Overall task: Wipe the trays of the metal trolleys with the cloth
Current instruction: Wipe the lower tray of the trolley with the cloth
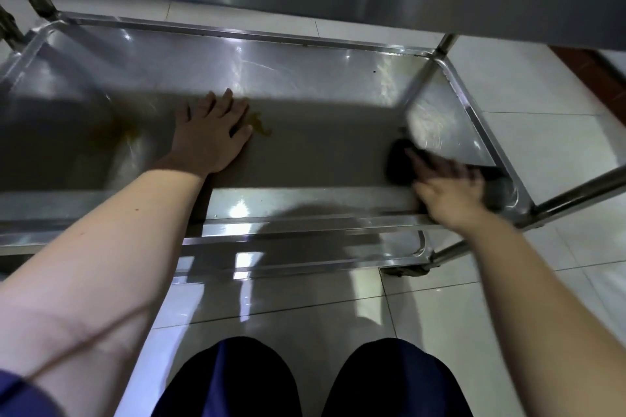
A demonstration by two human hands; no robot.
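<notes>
Two hands on the trolley tray (305, 85): left hand (211, 132) flat, spread; right hand (447, 186) flat, pressing dark cloth (399, 162) at tray's right end. Wipe firmly toward yellow stain (261, 125).

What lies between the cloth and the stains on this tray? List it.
Nothing visible blocks the cloth from the yellow stain: only bare tray lies between. The left hand rests flat on the tray, in the way of the brownish stain further left.
</notes>
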